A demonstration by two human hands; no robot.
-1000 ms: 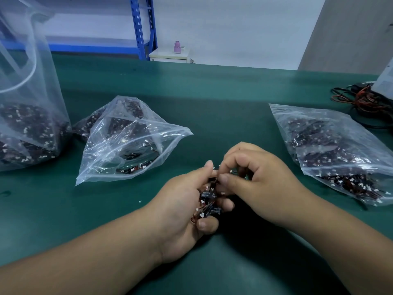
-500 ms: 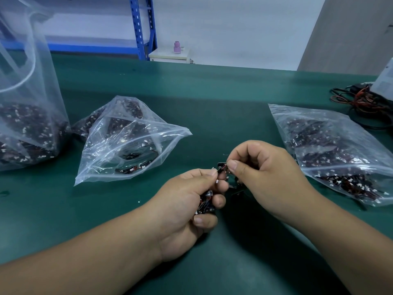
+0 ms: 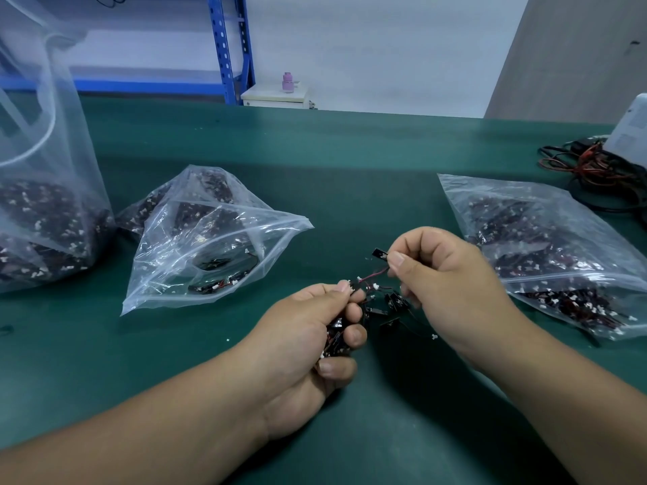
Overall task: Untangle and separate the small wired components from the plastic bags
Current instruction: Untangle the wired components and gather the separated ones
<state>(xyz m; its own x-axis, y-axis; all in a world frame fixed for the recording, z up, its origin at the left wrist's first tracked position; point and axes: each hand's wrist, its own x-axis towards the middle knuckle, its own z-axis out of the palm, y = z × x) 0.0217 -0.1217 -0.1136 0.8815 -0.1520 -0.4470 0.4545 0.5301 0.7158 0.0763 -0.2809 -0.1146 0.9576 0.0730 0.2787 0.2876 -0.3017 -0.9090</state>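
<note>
1. Curling the left hand's [image 3: 315, 348] fingers round a tangled clump of small wired components [image 3: 338, 339], thumb pressing on top, just above the green mat [image 3: 350, 162]
2. Pinching one black component [image 3: 379, 254] between the right hand's [image 3: 444, 274] thumb and forefinger, other fingers curled in, and stretching its thin red-and-black lead [image 3: 374, 275] back toward the clump
3. Letting a few more black pieces [image 3: 392, 306] dangle by their wires between the two hands
4. Guessing here: looking feather-light and floppy, with hair-thin wires probably snagging on the tiny white connectors, so yanking is risking a torn lead
5. Reckoning on gripping the stiff black body, never the wire, and easing it out sideways
6. Leaving more of the same in a gaping zip bag [image 3: 210, 246] on the left and a fuller bag [image 3: 546, 250] on the right, both lying on the mat
</note>
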